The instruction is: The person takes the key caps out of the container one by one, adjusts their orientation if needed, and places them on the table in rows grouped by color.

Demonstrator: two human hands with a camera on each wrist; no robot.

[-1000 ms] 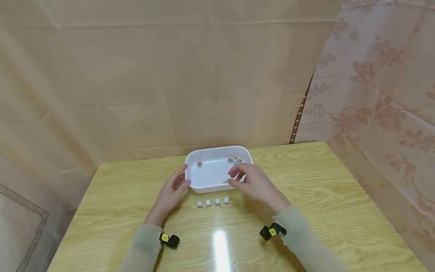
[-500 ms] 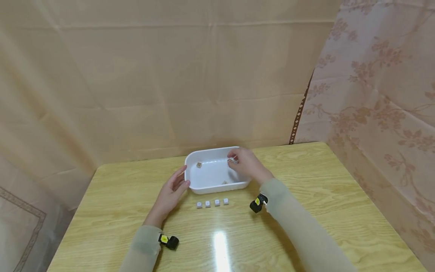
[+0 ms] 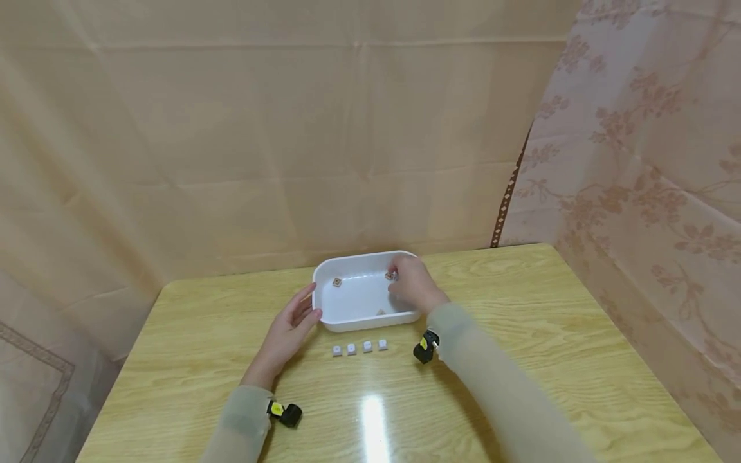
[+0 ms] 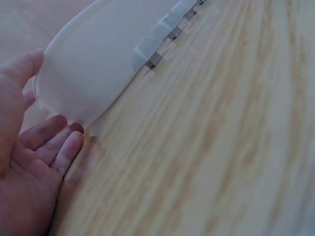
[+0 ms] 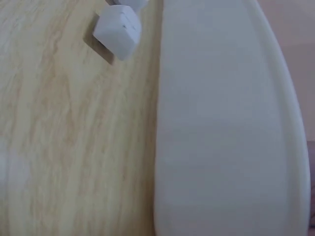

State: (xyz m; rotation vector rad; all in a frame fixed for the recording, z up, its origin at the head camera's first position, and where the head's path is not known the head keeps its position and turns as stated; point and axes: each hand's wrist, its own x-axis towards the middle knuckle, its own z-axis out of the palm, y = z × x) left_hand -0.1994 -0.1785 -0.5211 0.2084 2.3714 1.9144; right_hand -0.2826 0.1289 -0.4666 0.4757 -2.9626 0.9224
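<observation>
A white tray (image 3: 370, 319) stands on the table with several small brown-and-white square pieces inside. One piece (image 3: 337, 282) lies at its back left, another (image 3: 381, 312) near the front wall. My left hand (image 3: 291, 328) touches the tray's left end, fingers spread and relaxed; in the left wrist view its fingertips (image 4: 74, 140) meet the outer wall. My right hand (image 3: 412, 281) reaches over the right end into the tray, fingertips down beside a brown piece (image 3: 389, 276). Whether it grips one is hidden. The right wrist view shows mostly the tray's outer wall (image 5: 221, 118).
Several small white keycap-like blocks (image 3: 367, 347) stand in a row in front of the tray. The wooden table (image 3: 492, 289) ends at a beige curtain (image 3: 260, 161) behind. A floral cloth (image 3: 654, 180) hangs on the right.
My right hand has moved from the tray's front right edge to the pieces at its back right, with fingertips lowered among them. My left hand stays at the tray's left end.
</observation>
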